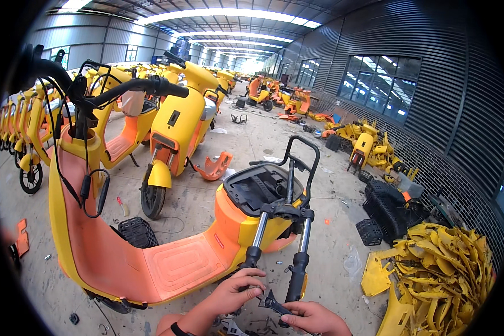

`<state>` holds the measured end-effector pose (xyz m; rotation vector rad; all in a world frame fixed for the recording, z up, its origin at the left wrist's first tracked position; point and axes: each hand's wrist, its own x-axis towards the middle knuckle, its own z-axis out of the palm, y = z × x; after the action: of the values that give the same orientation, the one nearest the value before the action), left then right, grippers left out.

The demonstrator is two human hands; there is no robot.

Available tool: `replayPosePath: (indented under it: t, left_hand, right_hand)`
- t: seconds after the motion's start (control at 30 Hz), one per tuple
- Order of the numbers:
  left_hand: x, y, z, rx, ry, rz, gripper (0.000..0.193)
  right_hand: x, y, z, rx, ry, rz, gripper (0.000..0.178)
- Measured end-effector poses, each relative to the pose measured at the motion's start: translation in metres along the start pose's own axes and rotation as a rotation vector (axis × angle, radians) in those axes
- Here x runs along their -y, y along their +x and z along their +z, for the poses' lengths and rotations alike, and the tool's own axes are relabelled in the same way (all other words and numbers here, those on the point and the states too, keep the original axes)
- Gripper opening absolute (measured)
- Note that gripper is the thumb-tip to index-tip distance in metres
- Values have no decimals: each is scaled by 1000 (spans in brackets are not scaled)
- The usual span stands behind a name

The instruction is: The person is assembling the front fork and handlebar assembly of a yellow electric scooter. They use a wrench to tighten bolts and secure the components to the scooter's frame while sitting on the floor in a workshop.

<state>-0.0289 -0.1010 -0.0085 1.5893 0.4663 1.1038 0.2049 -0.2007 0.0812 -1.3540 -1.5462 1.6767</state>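
A front fork (298, 269) with chrome tubes and black lower legs leans against a yellow-and-orange electric scooter (185, 260). My right hand (315, 318) grips a dark adjustable wrench (273, 303), its jaw pointing toward my left hand. My left hand (235, 291) is closed beside one lower fork leg, thumb and fingers curled together near the wrench's jaw. What those fingers hold is hidden. Below my left wrist, a silver wrench (233, 328) lies low in view. The scooter's seat is off, showing a black compartment (260, 187) and a rear rack (302, 145).
At the right, broken yellow panels (442, 274) form a large heap next to black baskets (383, 207). Yellow scooters (179, 120) stand in rows at the left. An orange fender piece (214, 166) and a black basket (138, 232) lie on the concrete floor beyond the scooter.
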Motion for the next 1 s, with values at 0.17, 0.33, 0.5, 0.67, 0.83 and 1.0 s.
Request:
replayPosePath:
  t: [0.17,0.33,0.5,0.67,0.83,1.0]
  left_hand:
    - [-1,-6,2,-9,-19,55,15]
    - [-1,-8,0,-27,-34,111,14]
    - [-5,-19,-11,-19,8,77,12]
    - [-10,-28,-8,-138,-216,-12,13]
    - [-16,-26,2,-278,22,181,20]
    - [-23,-16,-4,-514,-41,251,16]
  right_hand:
    - [15,-10,13,-16,-27,57,28]
    - [2,-5,16,-19,-24,203,44]
    - [17,-4,32,48,-136,181,45]
    - [25,-7,38,27,-211,196,45]
    - [6,5,35,-5,-502,13,39]
    - [8,14,32,-108,-181,40,35]
